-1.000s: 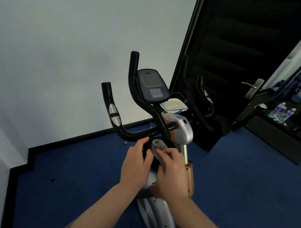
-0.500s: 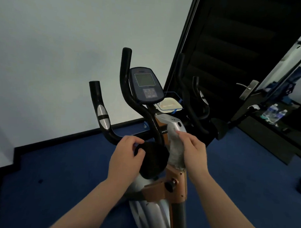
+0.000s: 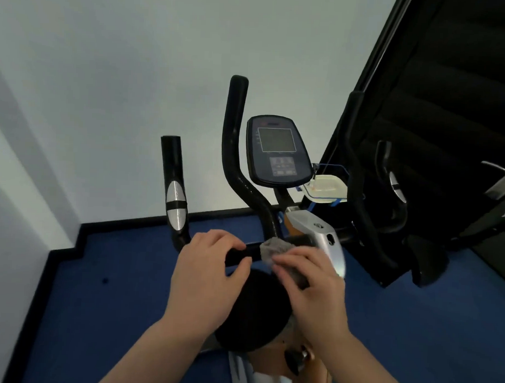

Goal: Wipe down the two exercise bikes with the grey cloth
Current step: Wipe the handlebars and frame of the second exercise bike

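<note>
Head view, lower centre: our right hand [image 3: 314, 282] pressed the crumpled grey cloth [image 3: 275, 247] against the black exercise-bike handlebar [image 3: 238, 168], fingers gripping it; our left hand [image 3: 205, 272] curled around the crossbar beside it.

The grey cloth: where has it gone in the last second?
The right hand carried the grey cloth up onto the silver post cover, then back left onto the black handlebar beside it. The left hand stayed gripping that bar; the console is unchanged.
</note>
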The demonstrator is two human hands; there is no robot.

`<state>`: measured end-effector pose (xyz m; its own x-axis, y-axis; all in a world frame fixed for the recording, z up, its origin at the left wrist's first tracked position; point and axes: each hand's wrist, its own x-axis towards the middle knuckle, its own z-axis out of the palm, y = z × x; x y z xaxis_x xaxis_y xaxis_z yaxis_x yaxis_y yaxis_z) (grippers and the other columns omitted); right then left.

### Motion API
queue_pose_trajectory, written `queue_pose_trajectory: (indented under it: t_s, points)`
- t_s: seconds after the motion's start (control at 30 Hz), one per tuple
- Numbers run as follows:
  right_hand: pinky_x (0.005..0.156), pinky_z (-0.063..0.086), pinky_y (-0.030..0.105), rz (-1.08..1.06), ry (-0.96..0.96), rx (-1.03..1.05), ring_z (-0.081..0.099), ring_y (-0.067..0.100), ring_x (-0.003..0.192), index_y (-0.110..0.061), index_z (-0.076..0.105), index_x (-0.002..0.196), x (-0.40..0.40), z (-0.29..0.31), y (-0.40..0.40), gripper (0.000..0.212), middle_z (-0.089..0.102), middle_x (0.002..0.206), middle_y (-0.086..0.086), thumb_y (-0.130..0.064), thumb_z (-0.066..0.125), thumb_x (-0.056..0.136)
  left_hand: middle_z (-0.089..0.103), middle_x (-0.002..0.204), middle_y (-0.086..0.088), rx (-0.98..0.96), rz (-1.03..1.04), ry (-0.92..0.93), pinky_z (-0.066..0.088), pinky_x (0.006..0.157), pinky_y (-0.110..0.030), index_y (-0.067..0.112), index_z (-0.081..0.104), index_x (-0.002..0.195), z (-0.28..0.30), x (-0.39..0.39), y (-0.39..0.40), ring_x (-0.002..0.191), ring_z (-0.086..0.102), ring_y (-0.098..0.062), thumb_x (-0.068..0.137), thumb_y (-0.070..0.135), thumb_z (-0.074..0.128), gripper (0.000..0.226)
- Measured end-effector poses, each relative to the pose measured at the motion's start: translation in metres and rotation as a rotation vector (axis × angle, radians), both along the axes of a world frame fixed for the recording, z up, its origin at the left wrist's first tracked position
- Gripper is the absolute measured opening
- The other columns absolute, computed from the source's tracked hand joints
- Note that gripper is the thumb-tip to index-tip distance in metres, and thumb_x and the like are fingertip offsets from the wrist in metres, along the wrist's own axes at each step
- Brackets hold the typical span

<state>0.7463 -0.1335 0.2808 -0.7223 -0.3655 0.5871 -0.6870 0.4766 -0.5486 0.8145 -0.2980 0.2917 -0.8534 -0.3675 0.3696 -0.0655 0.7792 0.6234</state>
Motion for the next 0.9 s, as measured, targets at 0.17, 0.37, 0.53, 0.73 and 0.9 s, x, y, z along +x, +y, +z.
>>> queue_pose_trajectory:
  t_s: [0.17,0.37,0.53,0.73,0.9]
  points:
    - [0.088,0.048,0.026,0.089,-0.006,0.044,0.061,0.013,0.095,-0.011,0.075,0.091,-0.040,0.025,-0.019,0.015,0.068,0.095,-0.001,-0.009,0.077,0.077,0.060,0.108,0.019,-0.018,-0.019,-0.080,0.037,0.096,-0.029,0.033,0.065,0.104,0.001,0.002,0.001,0.104,0.049,-0.004,0.085,0.040,0.058,0.021]
    - [0.084,0.047,0.012,0.026,-0.322,-0.027,0.061,-0.003,0.097,-0.028,0.071,0.100,-0.009,0.008,0.016,0.027,0.068,0.098,-0.018,-0.016,0.076,0.076,0.056,0.114,0.022,-0.031,-0.082,-0.133,0.025,0.100,-0.021,0.037,0.060,0.113,0.000,0.003,-0.001,0.111,0.044,0.000,0.084,0.052,0.050,0.034]
    - [0.077,0.047,0.008,-0.060,-0.292,-0.103,0.064,0.000,0.090,-0.026,0.074,0.088,0.004,-0.002,0.016,0.028,0.070,0.089,-0.017,-0.006,0.081,0.069,0.050,0.119,0.026,-0.050,-0.155,-0.152,0.016,0.096,-0.014,0.040,0.056,0.119,-0.002,-0.001,-0.003,0.115,0.039,0.003,0.084,0.064,0.041,0.045]
    - [0.082,0.049,0.021,-0.007,-0.060,0.001,0.061,0.008,0.088,-0.016,0.075,0.086,-0.039,0.028,-0.035,0.018,0.067,0.087,-0.008,-0.006,0.079,0.072,0.050,0.119,0.027,-0.049,-0.183,-0.154,0.018,0.097,-0.015,0.039,0.053,0.120,-0.002,-0.006,-0.005,0.114,0.038,0.005,0.079,0.071,0.031,0.057]
    - [0.084,0.053,0.027,0.004,-0.171,0.013,0.062,0.006,0.096,-0.024,0.075,0.093,-0.025,0.018,-0.011,0.021,0.068,0.097,-0.011,-0.014,0.077,0.075,0.050,0.116,0.028,-0.024,-0.182,-0.153,0.020,0.096,-0.015,0.039,0.054,0.119,-0.003,-0.004,-0.005,0.112,0.040,0.005,0.079,0.070,0.035,0.054]
